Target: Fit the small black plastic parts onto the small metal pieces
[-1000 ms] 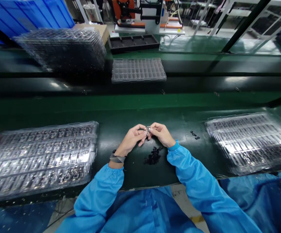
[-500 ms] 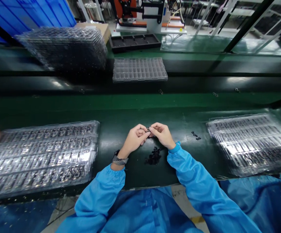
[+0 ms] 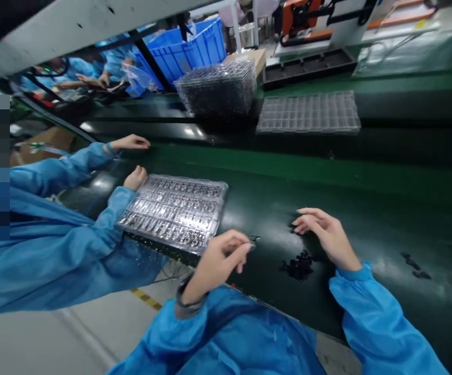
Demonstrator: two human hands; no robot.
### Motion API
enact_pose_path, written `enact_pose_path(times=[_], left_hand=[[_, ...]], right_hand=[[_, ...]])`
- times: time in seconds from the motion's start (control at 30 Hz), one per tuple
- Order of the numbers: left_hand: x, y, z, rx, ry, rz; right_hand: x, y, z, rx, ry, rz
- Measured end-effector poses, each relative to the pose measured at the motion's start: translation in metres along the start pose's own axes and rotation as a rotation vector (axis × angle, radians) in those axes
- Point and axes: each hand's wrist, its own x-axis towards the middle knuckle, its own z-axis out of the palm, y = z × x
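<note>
My left hand (image 3: 224,259), with a dark band at the wrist, pinches a small part (image 3: 254,240) between thumb and fingertips; its exact kind is too small and blurred to tell. It is close to the right corner of a clear plastic tray (image 3: 221,219) filled with rows of small metallic parts. My right hand (image 3: 326,235) hovers over the green table with curled fingers, a small black piece (image 3: 292,228) at its fingertips, partly hidden. Below and between the hands lies a pile of small black pieces (image 3: 299,265).
To the left, a co-worker in blue has one hand (image 3: 135,178) at the tray's far corner and another hand (image 3: 131,142) beyond it. A few black pieces (image 3: 415,265) lie at right. Behind are stacked clear trays (image 3: 218,88), an empty-looking compartment tray (image 3: 309,113) and a black tray (image 3: 309,69).
My hands have parted: the left has moved left toward the filled tray with the small part, the right stays by the pile. The view has turned left, bringing the co-worker into sight.
</note>
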Motion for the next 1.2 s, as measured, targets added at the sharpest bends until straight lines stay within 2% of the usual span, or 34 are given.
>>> enact_pose_path(times=[0.1, 0.13, 0.2, 0.27, 0.33, 0.53, 0.63, 0.73, 0.83, 0.9, 1.0, 1.07, 1.13, 1.2], left_hand=[[-0.039, -0.015, -0.072, 0.147, 0.246, -0.101], [-0.045, -0.022, -0.094, 0.204, 0.350, -0.123], [-0.047, -0.039, -0.130, 0.301, 0.472, -0.169], [-0.042, -0.055, -0.152, 0.346, 0.493, -0.211], [-0.034, -0.065, -0.161, 0.358, 0.466, -0.239], [-0.023, -0.070, -0.163, 0.452, 0.326, -0.267], [-0.024, -0.067, -0.166, 0.627, 0.329, -0.236], [-0.023, -0.059, -0.168, 0.817, 0.355, -0.205], [-0.017, -0.045, -0.172, 0.910, 0.320, -0.172], [-0.005, -0.032, -0.176, 0.951, 0.295, -0.123], [0.034, -0.008, -0.172, 0.981, 0.213, -0.030], [0.075, 0.010, -0.155, 0.964, 0.084, 0.045], [0.124, 0.026, -0.125, 0.929, -0.063, 0.141], [0.175, 0.040, -0.083, 0.891, -0.166, 0.243]], right_hand=[[0.004, 0.007, -0.004, -0.057, 0.071, 0.004], [0.006, 0.009, -0.005, -0.069, 0.076, 0.005], [0.008, 0.013, -0.006, -0.091, 0.069, 0.008], [0.009, 0.015, -0.006, -0.109, 0.062, 0.003], [0.010, 0.016, -0.006, -0.123, 0.060, -0.004], [0.012, 0.023, -0.007, -0.138, 0.064, 0.007], [0.013, 0.026, -0.007, -0.147, 0.069, 0.013], [0.014, 0.028, -0.007, -0.152, 0.058, 0.019], [0.014, 0.025, -0.010, -0.207, 0.031, 0.019], [0.011, 0.020, -0.012, -0.304, -0.043, 0.007], [0.003, 0.008, -0.014, -0.552, -0.285, 0.022], [-0.004, 0.000, -0.012, -0.771, -0.463, 0.062], [-0.009, -0.006, -0.008, -0.977, -0.566, 0.092], [-0.012, -0.009, -0.004, -1.110, -0.594, 0.108]])
